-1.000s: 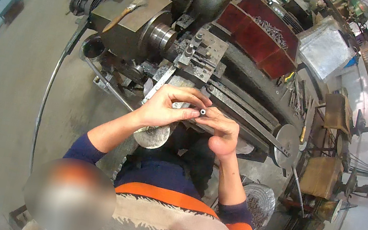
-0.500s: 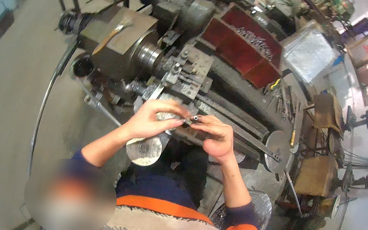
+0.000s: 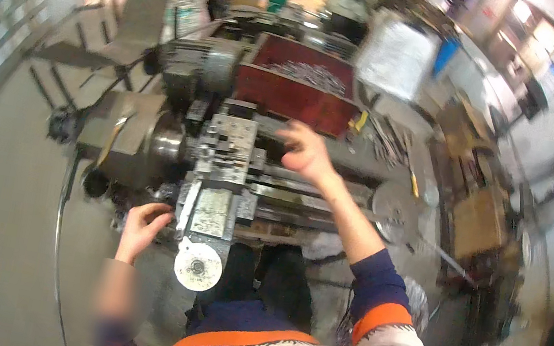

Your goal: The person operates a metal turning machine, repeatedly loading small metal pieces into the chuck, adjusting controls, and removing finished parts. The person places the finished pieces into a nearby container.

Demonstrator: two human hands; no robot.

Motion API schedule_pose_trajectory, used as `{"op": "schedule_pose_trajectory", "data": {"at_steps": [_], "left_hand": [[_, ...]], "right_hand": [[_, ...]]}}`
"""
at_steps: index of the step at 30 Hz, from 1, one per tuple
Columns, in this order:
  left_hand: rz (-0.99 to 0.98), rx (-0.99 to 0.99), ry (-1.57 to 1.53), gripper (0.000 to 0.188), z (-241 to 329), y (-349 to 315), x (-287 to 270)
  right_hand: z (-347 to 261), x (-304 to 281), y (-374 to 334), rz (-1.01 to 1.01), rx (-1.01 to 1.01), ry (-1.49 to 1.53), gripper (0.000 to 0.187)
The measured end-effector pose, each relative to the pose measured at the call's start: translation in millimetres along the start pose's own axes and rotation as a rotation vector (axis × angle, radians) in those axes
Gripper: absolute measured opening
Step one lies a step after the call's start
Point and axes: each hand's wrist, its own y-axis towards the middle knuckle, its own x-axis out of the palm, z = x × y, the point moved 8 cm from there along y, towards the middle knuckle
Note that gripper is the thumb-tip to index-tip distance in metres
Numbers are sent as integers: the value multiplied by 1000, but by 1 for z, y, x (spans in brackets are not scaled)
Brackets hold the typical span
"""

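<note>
My left hand is beside the front left of the lathe's carriage, near a dark handle. Its fingers bend forward with the thumb apart, and nothing shows in them. Over the lathe bed, my right hand reaches toward the red metal box. The fingers of that hand are spread and slightly blurred; I see nothing held. Many small metal parts lie in the box. Between my hands stand the tool post and slide, with a pale round handwheel at the near end.
A wooden-handled brush lies on the lathe headstock, beside the shiny chuck. Hand tools lie right of the box, near a round metal disc. A long lever sticks out at the right.
My hands have parted from a small metal cylinder held between them. The left moved left and down, the right up toward the box. The cylinder is no longer visible; the view has shifted.
</note>
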Motion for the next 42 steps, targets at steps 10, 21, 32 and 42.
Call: {"op": "schedule_pose_trajectory", "data": {"at_steps": [10, 21, 32, 42], "left_hand": [[176, -105, 590, 33, -46, 1, 1], [68, -41, 675, 33, -150, 22, -49], [112, -88, 602, 34, -126, 25, -34], [75, -90, 706, 33, -117, 24, -28]], "right_hand": [[99, -71, -344, 308, 769, 110, 39], [161, -140, -594, 143, 1326, -524, 37], [188, -133, -585, 1, 1388, -528, 35], [195, -132, -571, -138, 1534, -565, 33]]}}
